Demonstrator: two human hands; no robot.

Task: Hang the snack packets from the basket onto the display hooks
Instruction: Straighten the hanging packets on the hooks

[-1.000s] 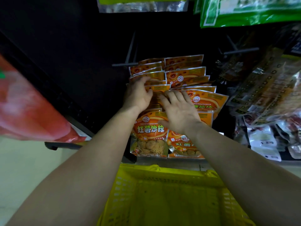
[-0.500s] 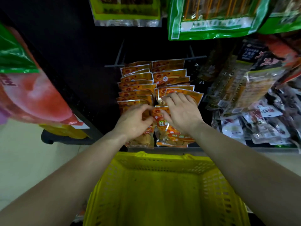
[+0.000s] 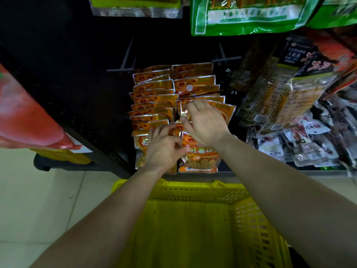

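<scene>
The right hand (image 3: 206, 122) is laid flat, fingers spread, upon the right row (image 3: 195, 82) of orange packets, pressing it back. The left hand (image 3: 164, 147), just beside it on the near side, is curled at the top edge of the front packet (image 3: 140, 144) of the left row (image 3: 152, 97); whether that edge is actually pinched cannot be told. A second ago the left hand was noted further up its row, flat on the packets; it has since been drawn back to the nearest one. The basket (image 3: 193, 190) beneath both wrists shows no packets on its visible floor (its near end is cut off), so hanging is judged done or nearly so, with only straightening left. Counted: one basket; two rows, roughly ten packets beyond the left hand, some seven around the right; two grey hook bars (image 3: 119, 70) well beyond both hands.
</scene>
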